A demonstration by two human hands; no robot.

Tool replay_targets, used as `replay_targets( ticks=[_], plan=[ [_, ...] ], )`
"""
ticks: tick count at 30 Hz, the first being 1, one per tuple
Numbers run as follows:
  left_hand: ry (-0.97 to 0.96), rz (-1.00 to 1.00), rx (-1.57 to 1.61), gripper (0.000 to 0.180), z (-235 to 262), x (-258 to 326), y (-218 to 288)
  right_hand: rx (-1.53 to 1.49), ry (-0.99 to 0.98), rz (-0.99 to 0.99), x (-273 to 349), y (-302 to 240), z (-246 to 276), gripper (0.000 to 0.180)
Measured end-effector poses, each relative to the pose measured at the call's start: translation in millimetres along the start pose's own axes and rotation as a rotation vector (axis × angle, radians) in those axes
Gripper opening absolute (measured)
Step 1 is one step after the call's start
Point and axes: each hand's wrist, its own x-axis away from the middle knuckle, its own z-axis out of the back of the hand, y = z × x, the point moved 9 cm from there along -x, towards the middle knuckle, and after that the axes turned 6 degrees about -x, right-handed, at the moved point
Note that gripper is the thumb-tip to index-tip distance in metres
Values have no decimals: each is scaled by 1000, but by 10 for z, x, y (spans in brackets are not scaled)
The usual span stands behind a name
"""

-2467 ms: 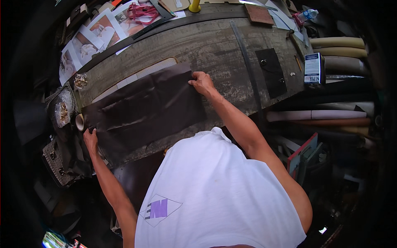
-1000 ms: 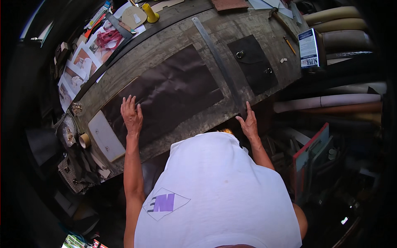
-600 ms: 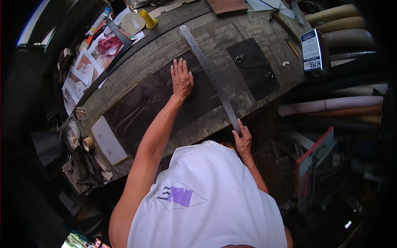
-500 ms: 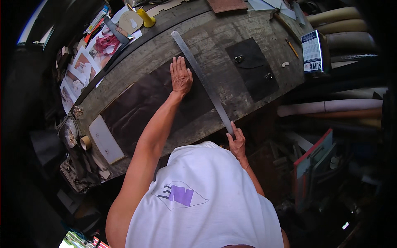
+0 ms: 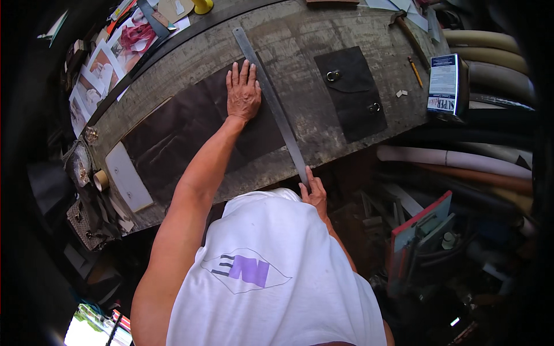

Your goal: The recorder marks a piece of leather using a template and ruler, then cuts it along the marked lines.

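A long steel ruler lies slantwise across the workbench, along the right end of a sheet of dark brown leather. My left hand presses flat on that sheet, fingers stretched out, its fingertips close beside the ruler's left edge. The ruler's near end reaches past the bench edge, where my right hand pinches it between thumb and fingers. To the right of the ruler lies a dark leather piece with a curved flap and metal rings. A pale panel sits by the sheet's left end.
A hammer, a pencil and a rectangular can are at the bench's right side. Rolls of material are stacked beyond it. Tape lies at the left, with photos and a yellow object farther back.
The whole view has shifted and tilted a little. My left hand stays flat on the leather, its fingers slightly more spread. My right hand keeps hold of the ruler's near end.
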Motion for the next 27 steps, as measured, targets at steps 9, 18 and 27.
replay_targets(
  ticks=[9, 18, 27],
  plan=[
    [-8, -6, -44, 49, -77, -4, -42, -11, -42, -115, -47, 8, 10, 52],
    [-105, -47, 42, 54, -170, -15, -121, 0, -1, 0, -31, -89, 56, 56],
    [-213, -111, 130, 69, -317, 17, -154, 17, -39, 23, -7, -22, -19, 63]
  ],
)
